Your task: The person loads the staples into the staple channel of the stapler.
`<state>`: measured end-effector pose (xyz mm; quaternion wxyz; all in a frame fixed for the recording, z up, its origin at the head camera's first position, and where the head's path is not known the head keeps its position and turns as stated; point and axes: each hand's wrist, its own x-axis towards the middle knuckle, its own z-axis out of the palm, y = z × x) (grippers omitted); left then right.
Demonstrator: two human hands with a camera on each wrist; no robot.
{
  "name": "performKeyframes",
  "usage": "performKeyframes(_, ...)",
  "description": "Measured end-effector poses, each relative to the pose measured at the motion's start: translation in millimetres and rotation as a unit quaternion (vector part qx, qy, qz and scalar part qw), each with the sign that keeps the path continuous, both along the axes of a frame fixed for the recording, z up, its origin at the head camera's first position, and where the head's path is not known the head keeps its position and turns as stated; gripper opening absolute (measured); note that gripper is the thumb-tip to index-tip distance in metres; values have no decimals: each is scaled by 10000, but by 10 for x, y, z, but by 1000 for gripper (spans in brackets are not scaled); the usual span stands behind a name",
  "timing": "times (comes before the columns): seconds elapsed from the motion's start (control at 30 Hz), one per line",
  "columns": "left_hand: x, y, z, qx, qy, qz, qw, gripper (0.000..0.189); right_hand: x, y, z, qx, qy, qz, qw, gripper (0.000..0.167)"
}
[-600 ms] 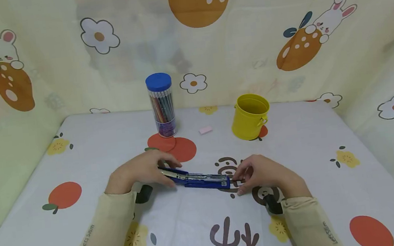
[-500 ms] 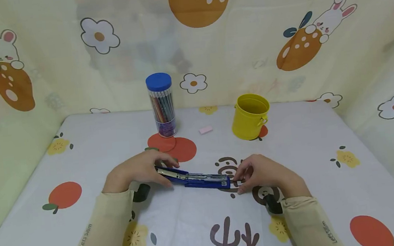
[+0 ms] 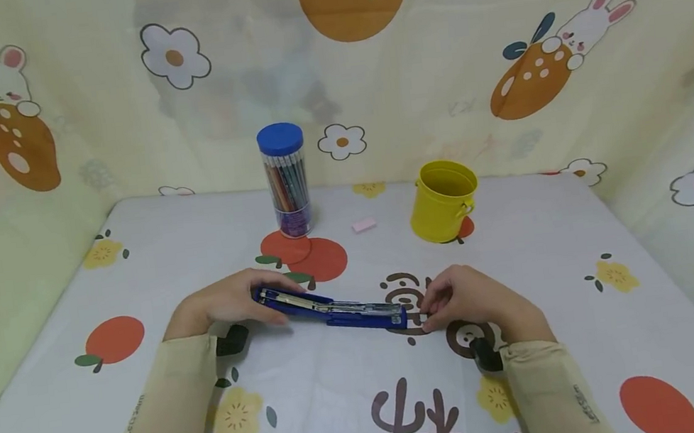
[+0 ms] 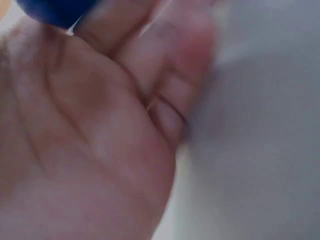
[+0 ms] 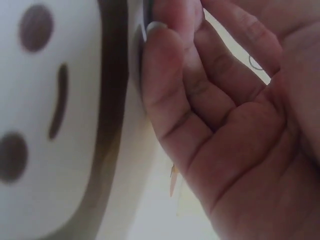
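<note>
A long blue stapler [image 3: 367, 315] lies unfolded across the middle of the table, its silvery metal track facing up. Its left arm tilts up into my left hand [image 3: 237, 299], whose thumb and fingers grip that end; a blue edge [image 4: 62, 10] also shows in the left wrist view. At the stapler's right end, my right hand [image 3: 469, 302] pinches a thin, dark, narrow piece [image 3: 416, 315] that sticks out past the blue body. What this piece is, I cannot tell. In the right wrist view, the curled right fingers [image 5: 167, 75] cover most of it.
Behind the stapler stands a clear tube of pencils [image 3: 288, 187] with a blue lid. A small pink eraser-like block [image 3: 364, 225] lies to its right, and a yellow bucket [image 3: 444, 202] stands further right. A patterned cloth [image 3: 317, 405] covers the table; a printed curtain [image 3: 233, 115] hangs behind.
My left hand has moved left, and more of the stapler's left arm shows. My right fingertips have shifted slightly right from the stapler's end. The whole head view has shifted a little.
</note>
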<state>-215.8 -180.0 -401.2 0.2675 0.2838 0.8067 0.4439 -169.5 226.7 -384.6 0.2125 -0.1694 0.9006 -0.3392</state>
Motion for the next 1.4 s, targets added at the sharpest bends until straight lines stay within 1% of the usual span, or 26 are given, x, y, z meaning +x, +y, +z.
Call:
performKeyframes(0.1,14,-62,-61,398,-319,127,9986,49,-3,-16,25,-20,-18,36,10000,16)
performKeyframes(0.17,26,-92,-99,666,-491,246,9963,49,-5,-19,26,-54,-15,90,9999,16)
performKeyframes(0.3,46,-109,-139,936,-627,474,9925,48,-7,-16,14,-66,-37,102,9999,12)
performKeyframes(0.43,49,-102,-152,945,-652,583,9917,45,-6,-23,16,-108,-55,-84,9999,10)
performKeyframes(0.57,47,-115,-167,900,-547,603,9926,44,4,-78,40,-484,-11,-224,9986,13)
performKeyframes(0.67,46,-119,-174,949,-562,580,9922,44,9,-145,51,-761,89,-185,9969,16)
performKeyframes(0.8,36,-116,-178,963,-579,577,9920,44,6,-231,43,-881,232,-38,9958,16)
performKeyframes(1.0,32,-114,-163,914,-605,628,9920,44,13,-308,56,-790,342,136,9962,14)
performKeyframes(1.1,35,-113,-160,937,-678,659,9911,45,25,-340,77,-725,336,113,9967,14)
performKeyframes(1.33,44,-100,-146,1053,-834,624,9890,46,47,-388,96,-602,425,91,9972,14)
performKeyframes(1.4,48,-101,-142,1023,-800,644,9894,45,45,-397,91,-589,444,62,9973,14)
